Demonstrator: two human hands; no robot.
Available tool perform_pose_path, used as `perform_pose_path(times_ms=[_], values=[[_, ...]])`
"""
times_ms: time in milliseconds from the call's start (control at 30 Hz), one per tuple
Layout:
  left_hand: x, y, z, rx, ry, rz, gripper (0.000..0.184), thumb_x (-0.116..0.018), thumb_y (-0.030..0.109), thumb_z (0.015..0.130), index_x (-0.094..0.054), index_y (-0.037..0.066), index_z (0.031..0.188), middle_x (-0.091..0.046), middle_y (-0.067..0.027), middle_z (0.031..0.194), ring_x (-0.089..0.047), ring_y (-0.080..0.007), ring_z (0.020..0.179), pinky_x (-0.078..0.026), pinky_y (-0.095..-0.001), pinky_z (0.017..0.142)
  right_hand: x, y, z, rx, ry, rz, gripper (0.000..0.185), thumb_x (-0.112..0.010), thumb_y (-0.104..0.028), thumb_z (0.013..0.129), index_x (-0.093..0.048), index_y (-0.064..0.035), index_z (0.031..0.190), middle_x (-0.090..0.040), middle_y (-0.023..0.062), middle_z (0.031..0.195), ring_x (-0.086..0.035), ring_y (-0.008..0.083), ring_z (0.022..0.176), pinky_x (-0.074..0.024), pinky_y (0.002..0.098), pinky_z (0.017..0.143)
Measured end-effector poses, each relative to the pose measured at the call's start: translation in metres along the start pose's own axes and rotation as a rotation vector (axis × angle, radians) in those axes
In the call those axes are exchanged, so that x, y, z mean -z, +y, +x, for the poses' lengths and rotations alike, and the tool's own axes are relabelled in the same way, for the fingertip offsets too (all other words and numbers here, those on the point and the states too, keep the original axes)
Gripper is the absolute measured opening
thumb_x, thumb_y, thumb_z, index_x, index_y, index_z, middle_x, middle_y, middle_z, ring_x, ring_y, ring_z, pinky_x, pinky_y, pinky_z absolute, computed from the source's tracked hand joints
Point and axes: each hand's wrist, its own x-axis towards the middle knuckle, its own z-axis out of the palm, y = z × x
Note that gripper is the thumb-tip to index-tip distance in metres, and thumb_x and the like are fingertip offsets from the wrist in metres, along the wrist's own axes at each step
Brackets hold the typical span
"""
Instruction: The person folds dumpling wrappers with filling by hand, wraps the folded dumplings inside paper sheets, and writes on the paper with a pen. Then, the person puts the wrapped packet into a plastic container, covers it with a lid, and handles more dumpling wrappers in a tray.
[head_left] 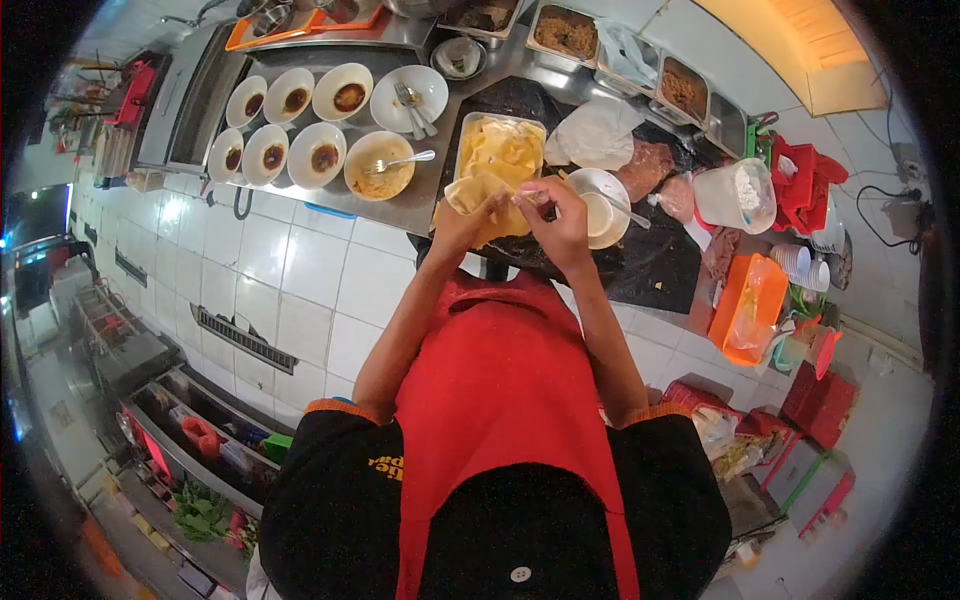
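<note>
My left hand (468,222) is closed on a thin pale-yellow dough wrapper (478,190), held over the near end of a tray. My right hand (558,218) pinches at the wrapper's right edge, its fingertips close to those of my left. Whether there is filling inside the wrapper is too small to tell. Folded yellow wrappers (502,143) fill the tray (461,165) just beyond my hands. Right beside my right hand stands a white bowl (600,183) with a utensil (628,211) across its rim. A lump of pinkish minced meat (648,168) lies further right.
White bowls with dark sauce (323,157) stand in two rows at left, near a used bowl with a fork (378,185). Metal pans of brown food (565,35) line the back. A white tub (737,195) and an orange basket (748,308) are at right.
</note>
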Motion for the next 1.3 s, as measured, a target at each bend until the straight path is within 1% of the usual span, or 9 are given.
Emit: perform_pose_path(times_ms=[67,200,267,400,467,667,867,967,1300], values=[[-0.003,0.002,0.002,-0.029,-0.001,0.03,0.033,-0.077,0.018,0.094,-0.065,0.002,0.12,-0.073,-0.0058,0.108,-0.07,-0.014,0.094,-0.058,-0.0295,0.08,0.011,-0.005,0.002,-0.002,-0.121,-0.115,0.025,-0.079,-0.015,0.088,-0.072,-0.0036,0.11,-0.064,0.0136,0.117,-0.063,0.0222,0.088,-0.0521,0.0323,0.078],[-0.012,0.006,0.001,-0.128,-0.022,0.027,0.035,-0.078,0.021,0.093,-0.066,0.001,0.119,-0.073,-0.006,0.107,-0.07,-0.0139,0.091,-0.058,-0.0291,0.079,0.021,-0.013,0.009,0.17,-0.222,-0.197,0.031,-0.075,-0.008,0.09,-0.072,-0.0069,0.122,-0.052,0.0099,0.125,-0.054,0.0193,0.08,-0.05,0.0331,0.082],[-0.015,0.014,-0.004,-0.12,-0.046,0.069,0.041,-0.079,0.023,0.092,-0.064,0.0,0.123,-0.072,-0.0065,0.111,-0.07,-0.014,0.095,-0.057,-0.0287,0.081,0.022,-0.006,0.01,0.135,-0.293,-0.175,0.036,-0.073,-0.013,0.093,-0.07,-0.008,0.128,-0.048,0.0109,0.133,-0.054,0.0203,0.092,-0.0478,0.0339,0.09],[-0.018,0.017,-0.007,-0.135,-0.05,0.084,0.047,-0.08,0.024,0.092,-0.062,0.0,0.128,-0.071,-0.0074,0.114,-0.069,-0.0139,0.098,-0.057,-0.0282,0.084,0.026,-0.013,0.011,0.156,-0.298,-0.116,0.036,-0.072,-0.013,0.094,-0.069,-0.0076,0.129,-0.051,0.0126,0.131,-0.057,0.0228,0.101,-0.0478,0.0339,0.094],[-0.018,0.016,-0.009,-0.076,-0.077,0.067,0.049,-0.079,0.025,0.092,-0.06,0.0,0.13,-0.07,-0.0084,0.117,-0.068,-0.014,0.101,-0.056,-0.0282,0.085,0.026,-0.008,0.01,0.092,-0.31,-0.013,0.038,-0.07,-0.025,0.096,-0.068,-0.0106,0.132,-0.059,0.0154,0.129,-0.06,0.0271,0.118,-0.0479,0.0369,0.1],[-0.023,0.005,-0.005,0.022,0.061,-0.037,0.045,-0.077,0.024,0.094,-0.057,0.002,0.129,-0.069,-0.0069,0.115,-0.069,-0.0156,0.099,-0.058,-0.0299,0.083,0.024,0.001,-0.003,0.048,-0.093,-0.026,0.045,-0.077,-0.005,0.088,-0.066,-0.0032,0.131,-0.075,0.0074,0.1,-0.068,0.0145,0.092,-0.0524,0.0303,0.09],[-0.024,0.004,-0.005,0.137,0.037,-0.412,0.05,-0.077,0.03,0.094,-0.056,0.004,0.131,-0.067,-0.0061,0.116,-0.067,-0.0166,0.104,-0.058,-0.0327,0.087,0.017,0.006,-0.015,-0.267,-0.005,0.449,0.035,-0.074,0.004,0.09,-0.065,0.0033,0.124,-0.077,0.0088,0.101,-0.071,0.0117,0.092,-0.0547,0.0264,0.085],[-0.03,0.006,-0.01,0.102,0.013,-0.425,0.048,-0.074,0.031,0.097,-0.057,0.005,0.133,-0.069,-0.0076,0.116,-0.069,-0.0171,0.098,-0.059,-0.0308,0.08,0.019,0.001,-0.008,-0.239,-0.003,0.367,0.029,-0.072,0.005,0.091,-0.067,0.0023,0.119,-0.077,0.0073,0.103,-0.07,0.0093,0.092,-0.0549,0.0231,0.082],[-0.018,-0.01,-0.008,-0.17,-0.065,0.061,0.037,-0.076,0.021,0.096,-0.057,0.007,0.125,-0.067,-0.0034,0.107,-0.066,-0.0123,0.096,-0.056,-0.0282,0.082,0.028,-0.016,0.011,-0.256,-0.227,0.35,0.028,-0.073,0.002,0.091,-0.067,0.0019,0.118,-0.077,0.0067,0.1,-0.07,0.0095,0.089,-0.0567,0.0249,0.079]])
